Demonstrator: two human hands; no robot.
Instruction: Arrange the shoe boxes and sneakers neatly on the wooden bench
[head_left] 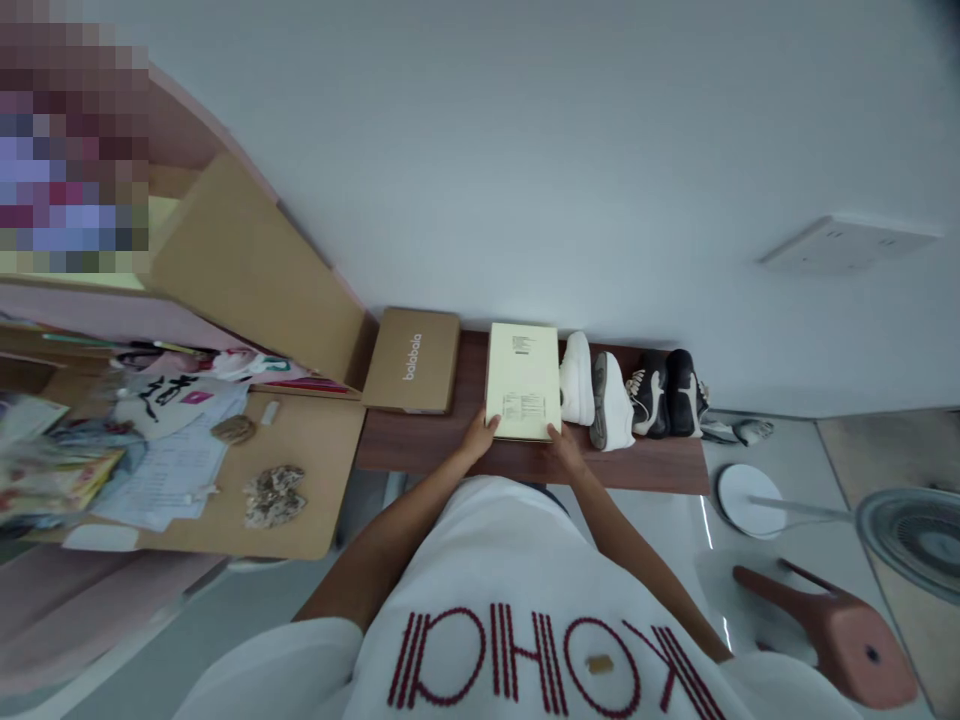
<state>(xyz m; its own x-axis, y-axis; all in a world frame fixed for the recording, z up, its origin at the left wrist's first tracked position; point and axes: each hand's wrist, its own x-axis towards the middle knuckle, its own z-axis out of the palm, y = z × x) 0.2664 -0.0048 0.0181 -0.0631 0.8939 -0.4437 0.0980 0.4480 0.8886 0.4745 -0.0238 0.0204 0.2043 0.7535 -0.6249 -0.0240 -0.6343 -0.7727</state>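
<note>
Holding a pale box (523,380) on a dark wood bench (420,450) (white wall (525,180) beyond).

This is a room in a home, likely a bedroom or a small living space. Sneakers, white (592,390) and black (666,395), stand in a row on a low dark wooden surface (405,450) against a plain white wall (525,150), beside a pale flat box (523,380). A light wooden surface (315,470) with pink trim carries loose papers (169,470) and colourful packets (52,480), an everyday domestic clutter. On the pale, glossy floor (757,440) stand a household pedestal fan (911,535) and a salmon-pink stool (847,640).
</note>
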